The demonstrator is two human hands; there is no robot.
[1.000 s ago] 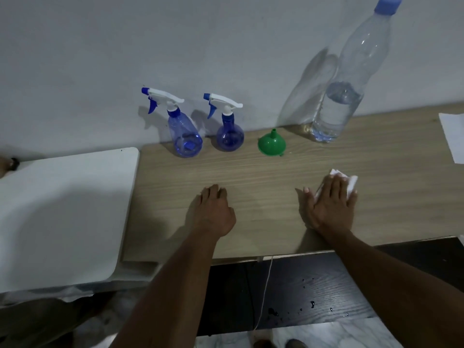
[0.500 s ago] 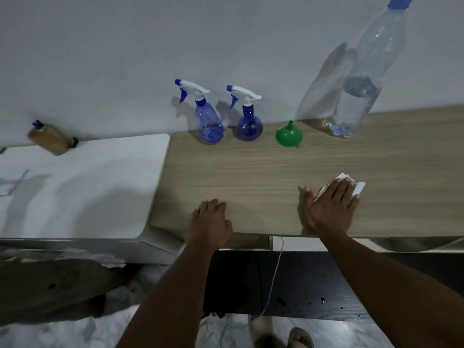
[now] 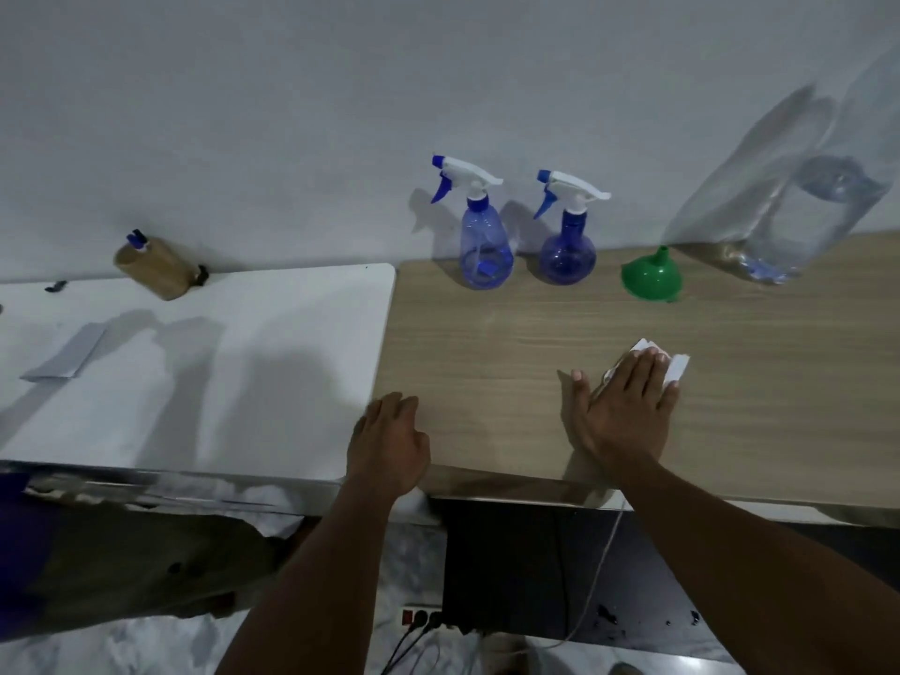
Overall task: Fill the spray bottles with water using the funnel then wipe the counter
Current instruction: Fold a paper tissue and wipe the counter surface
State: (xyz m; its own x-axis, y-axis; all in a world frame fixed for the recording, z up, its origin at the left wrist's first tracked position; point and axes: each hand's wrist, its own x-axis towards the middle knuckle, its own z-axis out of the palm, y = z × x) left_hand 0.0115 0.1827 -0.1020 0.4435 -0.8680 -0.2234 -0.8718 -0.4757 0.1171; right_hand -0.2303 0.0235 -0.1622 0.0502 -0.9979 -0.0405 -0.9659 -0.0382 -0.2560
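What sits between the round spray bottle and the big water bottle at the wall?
In the head view, the green funnel stands mouth-down between the round spray bottle and the water bottle.

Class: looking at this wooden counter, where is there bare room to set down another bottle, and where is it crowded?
Free: the wood between the spray bottles at the wall and the left hand and right hand near the front edge; also the stretch right of the white cloth. Crowded: the back row, spray bottles, green funnel and water bottle side by side.
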